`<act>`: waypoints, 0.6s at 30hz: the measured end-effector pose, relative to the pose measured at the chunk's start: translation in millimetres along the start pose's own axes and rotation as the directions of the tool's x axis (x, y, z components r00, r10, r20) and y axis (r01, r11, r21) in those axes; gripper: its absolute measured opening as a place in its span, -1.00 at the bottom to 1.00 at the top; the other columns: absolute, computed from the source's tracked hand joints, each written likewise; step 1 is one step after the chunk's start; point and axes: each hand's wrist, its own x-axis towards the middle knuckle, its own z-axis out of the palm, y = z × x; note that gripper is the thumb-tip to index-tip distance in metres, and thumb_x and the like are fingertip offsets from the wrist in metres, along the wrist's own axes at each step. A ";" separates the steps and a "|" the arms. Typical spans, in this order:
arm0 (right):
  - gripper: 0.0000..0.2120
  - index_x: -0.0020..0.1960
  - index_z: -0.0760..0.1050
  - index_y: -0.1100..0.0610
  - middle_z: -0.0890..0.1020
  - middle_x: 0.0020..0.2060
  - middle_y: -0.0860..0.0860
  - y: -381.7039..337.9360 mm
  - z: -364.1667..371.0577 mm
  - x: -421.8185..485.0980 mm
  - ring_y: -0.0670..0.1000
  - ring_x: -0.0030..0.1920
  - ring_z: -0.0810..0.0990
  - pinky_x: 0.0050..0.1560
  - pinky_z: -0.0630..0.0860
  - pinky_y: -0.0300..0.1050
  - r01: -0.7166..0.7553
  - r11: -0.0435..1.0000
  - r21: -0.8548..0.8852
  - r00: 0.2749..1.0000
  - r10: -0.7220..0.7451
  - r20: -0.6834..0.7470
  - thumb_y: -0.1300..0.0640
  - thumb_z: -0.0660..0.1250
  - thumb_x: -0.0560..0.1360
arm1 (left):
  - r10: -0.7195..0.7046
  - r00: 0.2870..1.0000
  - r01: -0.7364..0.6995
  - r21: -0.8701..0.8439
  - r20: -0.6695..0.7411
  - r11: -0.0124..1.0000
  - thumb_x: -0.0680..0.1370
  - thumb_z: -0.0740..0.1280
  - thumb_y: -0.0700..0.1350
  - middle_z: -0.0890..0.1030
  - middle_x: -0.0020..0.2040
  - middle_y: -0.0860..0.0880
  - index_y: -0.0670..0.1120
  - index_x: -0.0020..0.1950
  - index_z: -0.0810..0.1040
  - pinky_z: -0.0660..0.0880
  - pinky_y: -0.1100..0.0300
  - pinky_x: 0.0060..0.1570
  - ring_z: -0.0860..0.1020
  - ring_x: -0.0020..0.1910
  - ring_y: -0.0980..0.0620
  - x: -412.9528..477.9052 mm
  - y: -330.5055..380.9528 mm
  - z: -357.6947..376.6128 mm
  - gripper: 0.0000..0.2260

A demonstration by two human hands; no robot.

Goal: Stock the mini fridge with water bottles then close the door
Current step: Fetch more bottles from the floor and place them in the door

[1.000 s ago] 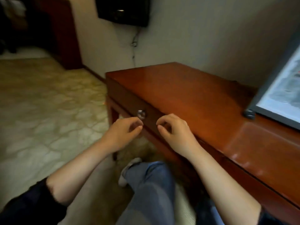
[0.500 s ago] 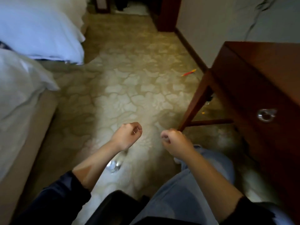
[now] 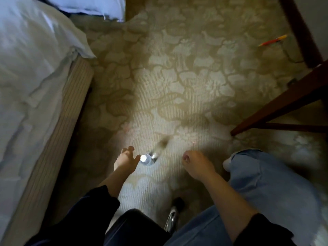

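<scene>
On pale, leaf-patterned carpet [image 3: 177, 82] beside a bed [image 3: 71, 112], a clear plastic water bottle [image 3: 148, 159] with a round white cap stands upright, seen from above. The person's left hand [image 3: 126, 159] hovers just beside it, fingers [image 3: 130, 149] spread and loosely bent, gripping nothing; whether the thumb touches the cap cannot be told. The right hand [image 3: 195, 164] is curled into an empty fist, apart from the bottle. Rumpled white sheets [image 3: 26, 68] overhang the bed's ribbed side; a dark wooden desk leg [image 3: 276, 103] slants at right.
</scene>
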 end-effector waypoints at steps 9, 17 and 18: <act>-0.91 -0.10 0.48 -0.01 0.52 -0.18 -0.09 39.2 26.2 45.7 -0.07 -0.13 0.51 -0.04 0.45 -0.11 -0.118 0.959 0.257 0.991 0.097 0.091 0.08 0.22 0.56 | -0.194 0.967 0.195 0.014 0.163 0.981 0.55 0.28 -0.11 0.39 0.32 -0.25 -0.16 0.42 0.23 0.42 0.01 0.17 0.45 0.25 -0.22 61.3 -1.9 76.0 -0.53; -0.79 0.16 0.48 0.12 0.57 0.12 0.01 34.0 29.6 77.2 -0.03 0.02 0.53 0.04 0.45 -0.16 -0.159 0.905 0.394 0.985 0.119 0.125 0.09 0.23 0.57 | -0.184 0.952 0.160 0.114 0.246 0.981 0.51 0.34 -0.11 0.43 0.28 -0.25 -0.19 0.33 0.32 0.42 0.01 0.15 0.45 0.22 -0.24 102.4 -6.1 97.6 -0.57; -0.80 0.16 0.48 0.12 0.57 0.13 0.01 33.6 29.6 79.3 -0.04 0.00 0.52 0.02 0.44 -0.17 -0.157 0.904 0.399 0.985 0.115 0.128 0.09 0.22 0.57 | -0.182 0.954 0.155 0.128 0.238 0.980 0.50 0.34 -0.12 0.43 0.27 -0.26 -0.20 0.32 0.32 0.41 -0.01 0.15 0.45 0.22 -0.25 105.0 -5.6 100.0 -0.56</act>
